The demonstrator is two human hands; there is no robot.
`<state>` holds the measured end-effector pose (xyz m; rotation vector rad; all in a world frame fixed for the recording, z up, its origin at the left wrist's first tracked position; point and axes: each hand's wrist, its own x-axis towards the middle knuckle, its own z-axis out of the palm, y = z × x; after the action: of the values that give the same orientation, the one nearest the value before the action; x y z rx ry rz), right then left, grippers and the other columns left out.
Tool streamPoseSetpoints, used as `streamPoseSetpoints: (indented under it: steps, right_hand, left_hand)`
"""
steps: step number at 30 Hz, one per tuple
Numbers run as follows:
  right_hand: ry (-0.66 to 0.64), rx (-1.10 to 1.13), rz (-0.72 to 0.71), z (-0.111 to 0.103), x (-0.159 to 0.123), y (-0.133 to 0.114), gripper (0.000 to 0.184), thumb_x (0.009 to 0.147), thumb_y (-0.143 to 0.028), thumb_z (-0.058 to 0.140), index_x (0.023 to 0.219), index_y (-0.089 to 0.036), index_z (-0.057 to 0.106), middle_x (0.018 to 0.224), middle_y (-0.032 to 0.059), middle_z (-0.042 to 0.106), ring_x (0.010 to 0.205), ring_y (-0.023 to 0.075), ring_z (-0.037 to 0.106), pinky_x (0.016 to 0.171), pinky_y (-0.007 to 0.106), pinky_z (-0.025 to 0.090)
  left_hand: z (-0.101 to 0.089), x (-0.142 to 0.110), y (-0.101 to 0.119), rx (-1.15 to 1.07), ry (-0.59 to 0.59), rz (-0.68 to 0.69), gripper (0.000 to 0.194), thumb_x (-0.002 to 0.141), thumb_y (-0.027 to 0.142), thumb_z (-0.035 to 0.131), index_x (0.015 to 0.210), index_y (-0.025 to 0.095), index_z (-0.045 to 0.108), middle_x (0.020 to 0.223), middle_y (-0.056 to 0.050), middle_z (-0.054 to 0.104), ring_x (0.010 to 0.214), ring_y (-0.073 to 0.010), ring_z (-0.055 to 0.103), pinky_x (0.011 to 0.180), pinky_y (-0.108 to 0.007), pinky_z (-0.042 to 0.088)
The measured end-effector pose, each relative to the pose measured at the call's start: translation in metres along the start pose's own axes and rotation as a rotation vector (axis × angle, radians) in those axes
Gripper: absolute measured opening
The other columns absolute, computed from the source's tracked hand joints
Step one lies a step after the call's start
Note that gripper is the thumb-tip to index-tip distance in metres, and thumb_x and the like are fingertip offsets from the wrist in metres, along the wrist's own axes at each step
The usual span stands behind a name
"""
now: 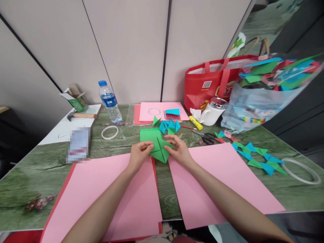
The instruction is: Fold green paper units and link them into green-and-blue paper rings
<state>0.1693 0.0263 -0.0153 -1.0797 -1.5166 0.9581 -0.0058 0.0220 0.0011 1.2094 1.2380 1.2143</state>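
Left hand (140, 153) and right hand (180, 150) pinch 1 folded green paper (161, 150) from opposite sides, beyond a narrow table (165, 199) strip separating 2 pink sheets (141, 202) overhanging the near edge. Plastic bag (243, 107) reads "COPY PAPER".

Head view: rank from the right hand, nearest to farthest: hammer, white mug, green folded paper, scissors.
From the right hand:
1. Green folded paper: at the fingertips, between the hands.
2. Scissors: just to the right, on the table.
3. White mug: farther back, beyond the scissors.
4. Hammer: far over on the left side.
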Motion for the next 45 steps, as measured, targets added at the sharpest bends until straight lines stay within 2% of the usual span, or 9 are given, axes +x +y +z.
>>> streamPoseSetpoints:
  steps: [5, 8, 12, 20, 26, 33, 37, 40, 45]
  right_hand:
    - [0.009, 0.079, 0.065, 0.0, 0.0, 0.002, 0.017, 0.071, -0.032, 0.061, 0.082, -0.019, 0.06, 0.084, 0.0028, 0.059, 0.052, 0.0126, 0.058, 0.041, 0.025, 0.051]
    - [0.02, 0.053, -0.011, 0.001, -0.001, -0.001, 0.016, 0.073, -0.031, 0.061, 0.082, -0.019, 0.063, 0.082, 0.0035, 0.061, 0.06, 0.0151, 0.061, 0.049, 0.028, 0.054]
    - [0.03, -0.113, -0.217, 0.001, -0.001, -0.005, 0.011, 0.074, -0.026, 0.061, 0.08, -0.02, 0.067, 0.082, 0.0059, 0.065, 0.076, 0.0184, 0.062, 0.057, 0.027, 0.053]
    - [-0.024, -0.153, -0.364, 0.003, -0.002, 0.001, 0.013, 0.077, -0.021, 0.06, 0.084, -0.024, 0.07, 0.079, 0.0043, 0.067, 0.073, 0.0162, 0.062, 0.064, 0.028, 0.05]
    - [-0.019, -0.144, -0.39, 0.006, -0.004, 0.0, 0.014, 0.078, -0.021, 0.059, 0.085, -0.024, 0.07, 0.078, 0.0044, 0.067, 0.072, 0.0159, 0.062, 0.064, 0.028, 0.048]
    - [-0.029, -0.145, -0.4, 0.009, -0.006, -0.005, 0.014, 0.078, -0.021, 0.058, 0.085, -0.024, 0.069, 0.08, 0.0042, 0.067, 0.075, 0.0161, 0.062, 0.068, 0.029, 0.048]
    - [0.0, -0.11, -0.315, 0.009, -0.008, -0.007, 0.01, 0.078, -0.021, 0.057, 0.084, -0.022, 0.065, 0.082, 0.0046, 0.066, 0.077, 0.0167, 0.062, 0.069, 0.03, 0.05]
    - [0.073, -0.028, -0.276, 0.008, -0.008, -0.008, 0.006, 0.076, -0.018, 0.057, 0.08, -0.021, 0.06, 0.086, 0.0049, 0.065, 0.083, 0.0178, 0.062, 0.073, 0.031, 0.05]
    - [0.107, 0.0, -0.384, 0.004, -0.005, -0.01, 0.01, 0.073, -0.012, 0.058, 0.074, -0.022, 0.059, 0.088, 0.0048, 0.064, 0.095, 0.0201, 0.059, 0.085, 0.039, 0.045]
  left_hand:
    - [-0.001, -0.003, 0.003, 0.275, 0.045, 0.333, 0.013, 0.069, 0.027, 0.065, 0.071, 0.016, 0.071, 0.069, -0.002, 0.061, 0.052, -0.0079, 0.045, 0.049, -0.021, 0.034]
    - [-0.001, -0.006, 0.003, 0.347, 0.025, 0.462, 0.011, 0.072, 0.023, 0.062, 0.076, 0.018, 0.07, 0.076, -0.001, 0.057, 0.05, -0.0056, 0.043, 0.048, -0.02, 0.035]
    - [0.002, -0.011, 0.002, 0.369, -0.023, 0.544, 0.012, 0.075, 0.02, 0.058, 0.079, 0.018, 0.069, 0.078, -0.003, 0.059, 0.055, -0.0066, 0.051, 0.05, -0.019, 0.042]
    - [0.007, -0.017, 0.006, 0.153, -0.103, 0.465, 0.01, 0.076, 0.019, 0.057, 0.078, 0.016, 0.067, 0.08, -0.002, 0.058, 0.052, -0.0077, 0.061, 0.05, -0.02, 0.052]
    - [0.006, -0.018, 0.011, 0.247, -0.043, 0.56, 0.009, 0.074, 0.016, 0.06, 0.076, 0.017, 0.068, 0.066, 0.0, 0.057, 0.054, -0.0071, 0.059, 0.051, -0.017, 0.049]
    - [0.004, -0.017, 0.008, 0.344, -0.021, 0.653, 0.008, 0.075, 0.016, 0.06, 0.075, 0.016, 0.068, 0.064, 0.0, 0.056, 0.057, -0.0073, 0.055, 0.052, -0.017, 0.046]
    - [0.006, -0.018, 0.007, 0.34, 0.0, 0.692, 0.01, 0.075, 0.016, 0.059, 0.08, 0.018, 0.068, 0.079, -0.002, 0.055, 0.065, -0.0075, 0.055, 0.058, -0.019, 0.048]
    - [0.007, -0.018, 0.006, 0.251, 0.0, 0.624, 0.02, 0.073, 0.021, 0.061, 0.092, 0.022, 0.066, 0.088, -0.002, 0.05, 0.069, -0.0081, 0.057, 0.059, -0.021, 0.051]
    - [0.006, -0.015, 0.004, 0.242, -0.108, 0.393, 0.027, 0.074, 0.023, 0.06, 0.101, 0.021, 0.066, 0.071, -0.001, 0.062, 0.063, -0.0116, 0.06, 0.06, -0.023, 0.051]
